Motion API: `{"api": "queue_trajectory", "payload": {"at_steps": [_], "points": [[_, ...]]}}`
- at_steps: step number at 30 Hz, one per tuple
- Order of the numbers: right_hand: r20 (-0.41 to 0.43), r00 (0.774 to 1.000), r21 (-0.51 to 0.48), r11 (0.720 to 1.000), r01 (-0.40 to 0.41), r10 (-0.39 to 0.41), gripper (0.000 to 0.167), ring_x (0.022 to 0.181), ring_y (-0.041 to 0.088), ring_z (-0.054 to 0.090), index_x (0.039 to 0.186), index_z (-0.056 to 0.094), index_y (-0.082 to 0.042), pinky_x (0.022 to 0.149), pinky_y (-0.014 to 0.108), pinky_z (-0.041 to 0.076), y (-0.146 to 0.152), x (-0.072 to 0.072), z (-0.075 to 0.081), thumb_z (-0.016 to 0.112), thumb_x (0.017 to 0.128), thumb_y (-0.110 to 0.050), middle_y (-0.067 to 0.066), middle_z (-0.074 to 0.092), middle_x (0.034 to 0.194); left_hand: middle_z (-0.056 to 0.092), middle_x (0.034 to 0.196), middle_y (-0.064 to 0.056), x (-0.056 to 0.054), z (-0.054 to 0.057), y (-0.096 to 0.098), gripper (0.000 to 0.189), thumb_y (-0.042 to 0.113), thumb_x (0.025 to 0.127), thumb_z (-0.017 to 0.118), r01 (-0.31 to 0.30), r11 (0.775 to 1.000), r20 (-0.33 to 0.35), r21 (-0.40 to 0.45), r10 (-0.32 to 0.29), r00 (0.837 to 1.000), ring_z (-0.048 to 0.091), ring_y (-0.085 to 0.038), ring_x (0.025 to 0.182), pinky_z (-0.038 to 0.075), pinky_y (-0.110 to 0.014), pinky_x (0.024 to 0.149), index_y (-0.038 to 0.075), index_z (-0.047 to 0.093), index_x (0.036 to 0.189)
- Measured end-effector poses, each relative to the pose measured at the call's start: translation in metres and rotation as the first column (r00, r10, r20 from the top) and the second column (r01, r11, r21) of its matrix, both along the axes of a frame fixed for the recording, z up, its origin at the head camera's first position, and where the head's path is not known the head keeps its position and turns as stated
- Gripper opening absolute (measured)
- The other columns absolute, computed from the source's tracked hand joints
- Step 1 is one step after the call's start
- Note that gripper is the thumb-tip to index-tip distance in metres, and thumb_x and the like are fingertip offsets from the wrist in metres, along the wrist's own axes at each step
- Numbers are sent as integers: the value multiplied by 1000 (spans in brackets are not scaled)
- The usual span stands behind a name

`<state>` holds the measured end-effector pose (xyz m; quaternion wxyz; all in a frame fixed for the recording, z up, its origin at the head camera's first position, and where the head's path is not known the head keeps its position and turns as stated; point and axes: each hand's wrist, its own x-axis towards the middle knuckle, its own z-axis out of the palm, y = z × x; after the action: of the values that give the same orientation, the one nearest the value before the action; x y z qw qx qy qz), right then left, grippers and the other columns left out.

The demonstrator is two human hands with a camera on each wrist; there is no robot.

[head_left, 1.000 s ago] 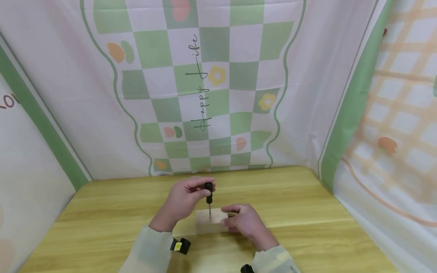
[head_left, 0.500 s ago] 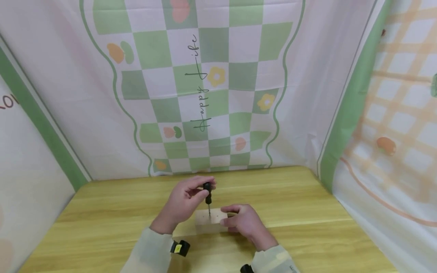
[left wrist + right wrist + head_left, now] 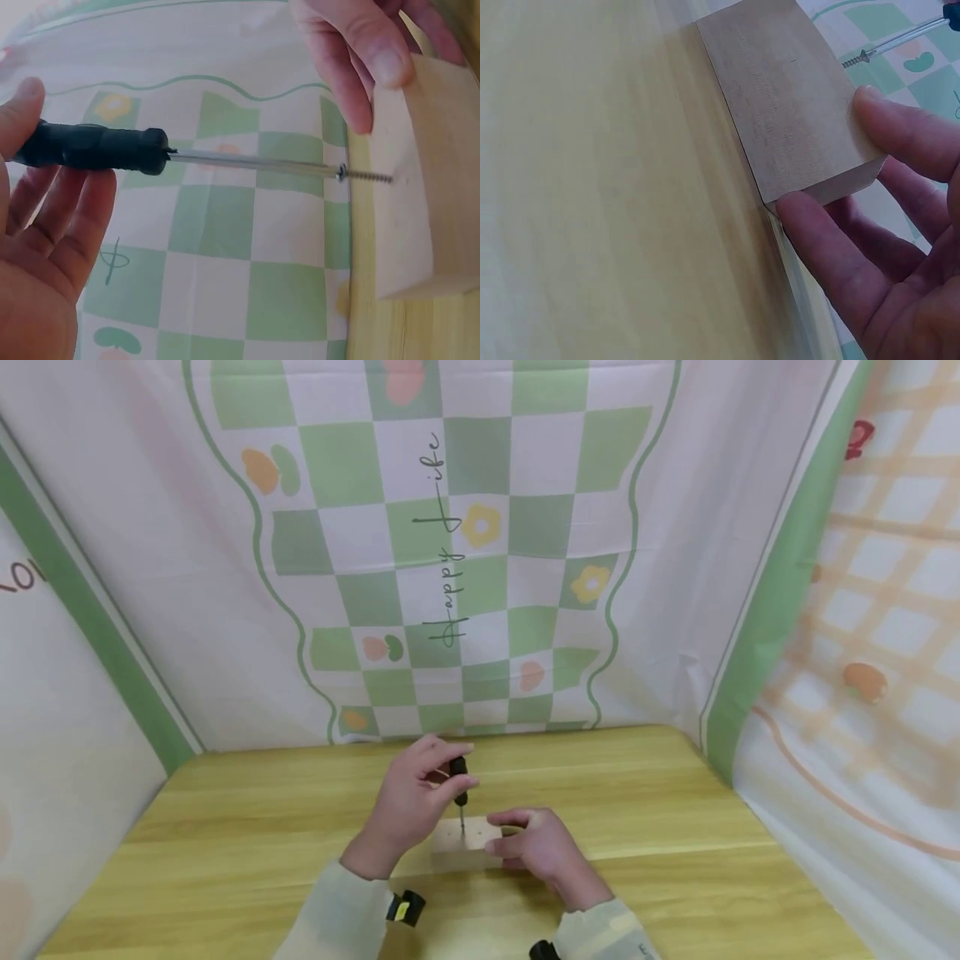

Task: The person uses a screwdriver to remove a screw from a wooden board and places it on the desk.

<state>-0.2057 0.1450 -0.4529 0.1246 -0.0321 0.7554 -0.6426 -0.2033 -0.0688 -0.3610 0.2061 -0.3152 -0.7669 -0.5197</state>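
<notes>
My left hand [image 3: 405, 806] holds a black-handled screwdriver [image 3: 97, 148] upright between thumb and fingers, near the handle's end. Its metal shaft meets the head of a thin screw [image 3: 367, 176]. The screw's point sits at the face of a pale wooden block [image 3: 461, 187], with most of the thread showing outside the wood. Small dark holes dot the top of the block either side of the screw in the head view. My right hand [image 3: 543, 852] grips the block's right end, thumb on the near side and fingers around the edges.
The block stands on a yellow wood-grain table [image 3: 240, 835]. Behind the table hangs a green-and-white checked cloth [image 3: 480, 560], with more patterned cloth [image 3: 885, 610] at the right. A black wrist camera [image 3: 407, 907] is strapped to the left sleeve.
The left hand has shifted slightly, and its thumb and fingers lie farther forward and more spread on the screwdriver handle. The right hand and block stay put; the head view shifts a little.
</notes>
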Motion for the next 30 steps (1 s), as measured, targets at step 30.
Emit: {"api": "queue_trajectory", "payload": {"at_steps": [30], "points": [[6,1000,3,1000,6,-6,43,91,24,68,117,73,-3,74,41,59,-1,-2,0,87,77,-12,20,57,134,68,116,-2,0,-1,-5,31,5,99,62,139,989,-30,-59,-141,990,65,-17,96,57,-32,78,8,68,129]]}}
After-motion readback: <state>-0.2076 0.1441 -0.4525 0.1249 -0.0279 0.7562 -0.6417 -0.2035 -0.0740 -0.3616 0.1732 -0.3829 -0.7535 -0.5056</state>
